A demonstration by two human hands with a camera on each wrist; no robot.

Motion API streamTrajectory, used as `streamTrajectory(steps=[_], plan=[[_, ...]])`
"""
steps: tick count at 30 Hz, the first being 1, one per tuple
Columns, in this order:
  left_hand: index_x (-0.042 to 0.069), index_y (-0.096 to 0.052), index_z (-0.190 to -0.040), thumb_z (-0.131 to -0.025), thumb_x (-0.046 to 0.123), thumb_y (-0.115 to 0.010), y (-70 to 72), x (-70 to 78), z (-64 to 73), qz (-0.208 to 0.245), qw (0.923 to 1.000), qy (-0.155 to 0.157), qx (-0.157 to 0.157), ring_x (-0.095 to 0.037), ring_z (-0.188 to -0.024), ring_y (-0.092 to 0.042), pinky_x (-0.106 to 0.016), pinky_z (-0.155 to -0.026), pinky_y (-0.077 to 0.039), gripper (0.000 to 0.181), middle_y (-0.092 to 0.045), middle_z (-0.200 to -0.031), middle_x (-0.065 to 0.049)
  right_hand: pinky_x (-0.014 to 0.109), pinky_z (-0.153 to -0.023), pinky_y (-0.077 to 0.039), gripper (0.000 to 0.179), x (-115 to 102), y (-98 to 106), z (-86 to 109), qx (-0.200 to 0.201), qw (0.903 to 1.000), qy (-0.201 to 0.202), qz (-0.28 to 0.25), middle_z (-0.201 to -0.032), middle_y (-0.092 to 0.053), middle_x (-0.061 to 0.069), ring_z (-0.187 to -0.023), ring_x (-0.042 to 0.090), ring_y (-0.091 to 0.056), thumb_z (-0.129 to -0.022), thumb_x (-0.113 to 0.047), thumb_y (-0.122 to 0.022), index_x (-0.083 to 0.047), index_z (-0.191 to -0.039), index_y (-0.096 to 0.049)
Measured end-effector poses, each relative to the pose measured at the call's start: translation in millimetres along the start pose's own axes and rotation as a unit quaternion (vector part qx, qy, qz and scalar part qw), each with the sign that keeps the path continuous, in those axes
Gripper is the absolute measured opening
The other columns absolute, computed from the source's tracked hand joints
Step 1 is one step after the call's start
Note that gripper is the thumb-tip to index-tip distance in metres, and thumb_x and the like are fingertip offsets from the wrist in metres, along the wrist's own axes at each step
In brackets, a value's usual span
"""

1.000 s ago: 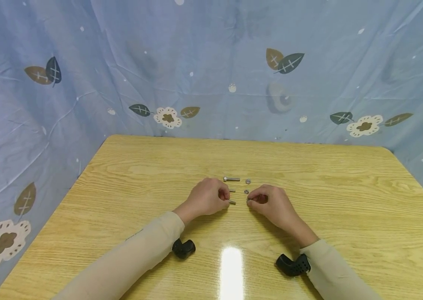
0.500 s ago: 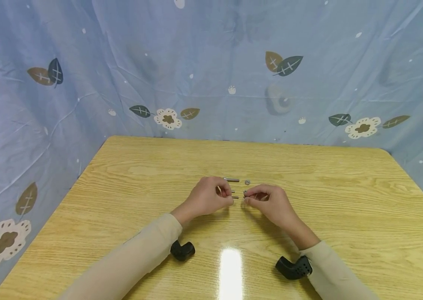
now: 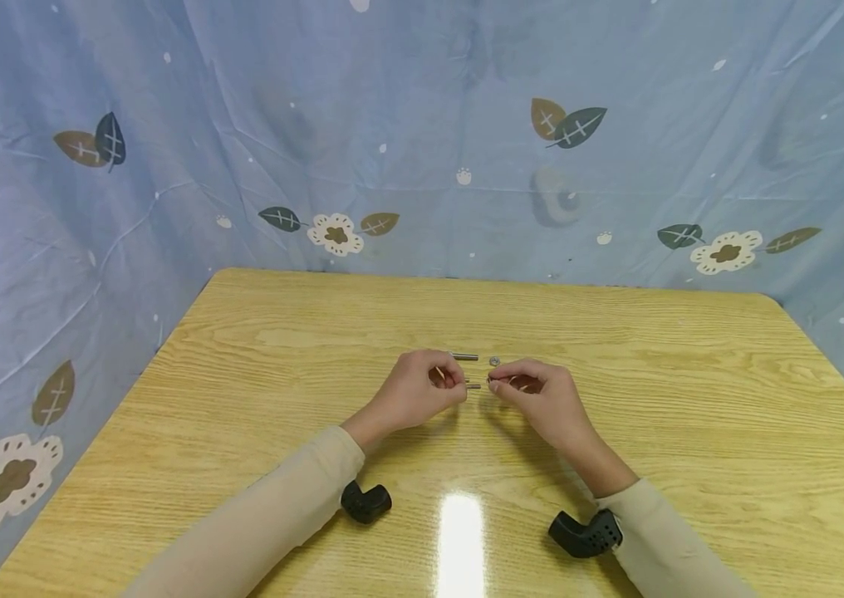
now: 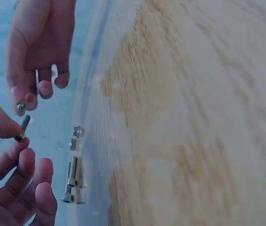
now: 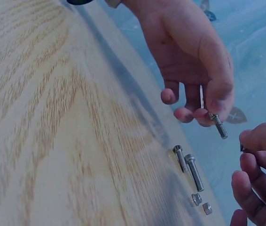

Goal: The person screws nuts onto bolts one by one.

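Note:
My left hand (image 3: 416, 387) pinches a small bolt (image 5: 221, 128) by its head between thumb and index finger, threaded end toward the right hand. My right hand (image 3: 545, 400) holds a small hex nut (image 4: 22, 106) at its thumb and fingertips. Bolt and nut face each other above the table, a short gap apart. Past the hands, two socket-head bolts, a longer one (image 5: 195, 173) and a shorter one (image 5: 180, 159), lie side by side on the table. Two nuts, one nearer the bolts (image 5: 197, 199) and one beyond (image 5: 207, 208), lie by their threaded ends.
The wooden table (image 3: 302, 324) reaches back to a blue curtain (image 3: 422, 124) printed with leaves and flowers. Black curved pieces, one by the left wrist (image 3: 366, 503) and one by the right wrist (image 3: 585, 534), sit near the beige sleeves.
Both hands have risen slightly from the tabletop with the bolt and the nut. The right hand has come a little left, and the gap between the two has narrowed.

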State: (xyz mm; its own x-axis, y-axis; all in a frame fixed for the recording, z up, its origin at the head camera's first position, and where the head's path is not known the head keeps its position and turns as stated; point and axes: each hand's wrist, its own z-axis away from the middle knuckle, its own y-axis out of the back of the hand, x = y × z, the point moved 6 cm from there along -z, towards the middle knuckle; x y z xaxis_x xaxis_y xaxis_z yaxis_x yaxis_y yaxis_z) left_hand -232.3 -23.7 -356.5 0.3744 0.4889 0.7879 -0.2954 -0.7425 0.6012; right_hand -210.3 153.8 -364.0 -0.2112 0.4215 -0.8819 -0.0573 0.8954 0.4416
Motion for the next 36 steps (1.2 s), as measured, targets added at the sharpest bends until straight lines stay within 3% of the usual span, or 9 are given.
streamTrajectory(steps=[14,19,24,30,36], plan=[[0.019,-0.070,-0.088,-0.091,0.016,-0.064,-4.2,-3.8,-1.7,0.059,0.9978,0.031,0.009,-0.013,-0.076,-0.059,-0.028,-0.071,-0.051,0.007,-0.065,-0.087,0.002,0.024,-0.077,-0.055,0.022,3,-4,-0.8,0.000,0.9974,0.000,-0.072,-0.113,-0.067,0.016,-0.086,0.004,-0.066,-0.091,-0.017,-0.069,-0.003,-0.107,-0.072],[0.018,-0.071,-0.092,-0.092,0.018,-0.064,-7.1,-5.2,-2.6,0.088,0.9949,0.048,0.010,-0.013,-0.075,-0.059,-0.029,-0.070,-0.051,0.007,-0.065,-0.092,0.000,0.026,-0.080,-0.056,0.029,4,-3,0.0,-0.005,0.9951,-0.015,-0.097,-0.110,-0.069,0.001,-0.089,0.006,-0.067,-0.091,-0.019,-0.069,0.000,-0.112,-0.069],[0.015,-0.071,-0.096,-0.093,0.019,-0.063,-9.0,-5.9,-2.3,0.109,0.9920,0.062,0.010,-0.015,-0.075,-0.061,-0.029,-0.068,-0.051,0.010,-0.066,-0.095,-0.002,0.032,-0.074,-0.057,0.031,4,-3,-0.3,-0.002,0.9939,-0.009,-0.110,-0.098,-0.068,-0.013,-0.080,0.015,-0.067,-0.091,-0.019,-0.069,0.002,-0.114,-0.068],[0.012,-0.071,-0.098,-0.094,0.018,-0.063,-9.7,-6.6,-2.2,0.132,0.9888,0.069,0.011,-0.027,-0.078,-0.066,-0.030,-0.063,-0.051,0.011,-0.067,-0.096,-0.005,0.035,-0.073,-0.057,0.032,5,-4,-1.1,-0.004,0.9930,-0.005,-0.118,-0.096,-0.069,-0.014,-0.078,0.019,-0.067,-0.091,-0.018,-0.068,0.004,-0.115,-0.067],[0.012,-0.070,-0.100,-0.095,0.018,-0.062,-11.9,-8.1,-2.3,0.146,0.9864,0.075,0.007,-0.028,-0.078,-0.067,-0.031,-0.060,-0.050,0.012,-0.067,-0.095,-0.006,0.036,-0.074,-0.057,0.032,5,-5,-0.7,-0.011,0.9930,0.000,-0.117,-0.097,-0.069,-0.012,-0.080,0.024,-0.068,-0.091,-0.017,-0.068,0.004,-0.115,-0.066]])
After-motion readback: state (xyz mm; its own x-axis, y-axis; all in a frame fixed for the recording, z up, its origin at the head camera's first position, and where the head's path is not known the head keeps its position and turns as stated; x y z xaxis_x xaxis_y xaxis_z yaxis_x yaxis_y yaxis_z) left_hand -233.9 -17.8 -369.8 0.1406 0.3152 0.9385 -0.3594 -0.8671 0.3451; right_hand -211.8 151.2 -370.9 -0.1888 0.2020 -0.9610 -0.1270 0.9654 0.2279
